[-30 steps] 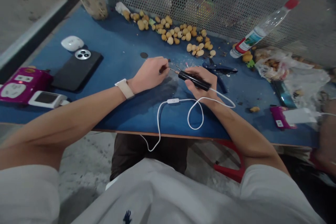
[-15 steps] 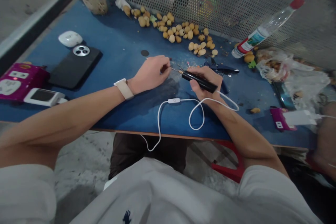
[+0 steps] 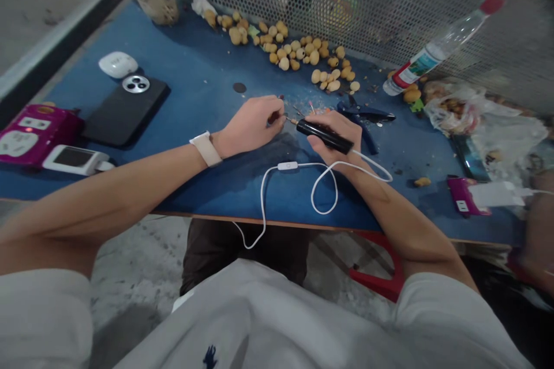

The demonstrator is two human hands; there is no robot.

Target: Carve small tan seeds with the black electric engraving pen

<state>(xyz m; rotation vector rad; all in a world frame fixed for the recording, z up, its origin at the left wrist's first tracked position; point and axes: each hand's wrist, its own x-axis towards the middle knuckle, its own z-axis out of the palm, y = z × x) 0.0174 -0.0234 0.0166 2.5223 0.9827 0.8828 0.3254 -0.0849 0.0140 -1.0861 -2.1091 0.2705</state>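
Note:
My right hand (image 3: 335,132) is wrapped round a black pen-shaped rotary tool (image 3: 324,135) with a thin metal bit, its tip pointing left. A white cable (image 3: 322,210) with a small inline switch (image 3: 287,166) runs from its rear end and over the table edge. My left hand (image 3: 255,124) is closed in a pinch, with the bit's tip right at its fingertips; what it pinches is too small and hidden to make out. Just beyond the right hand lie dark blue pliers (image 3: 363,115) and thin bits amid pale dust.
Small tan, nut-like pieces (image 3: 298,52) line the mesh panel (image 3: 367,6). A tilted plastic bottle (image 3: 433,52) and a plastic bag (image 3: 454,106) are at right. A phone (image 3: 127,109), white case (image 3: 118,64) and purple power strip (image 3: 41,132) lie left. A person's arm shows at far right.
My right hand and the rotary tool have shifted slightly left, bringing the bit closer against the left fingertips. The left hand has moved slightly right and down.

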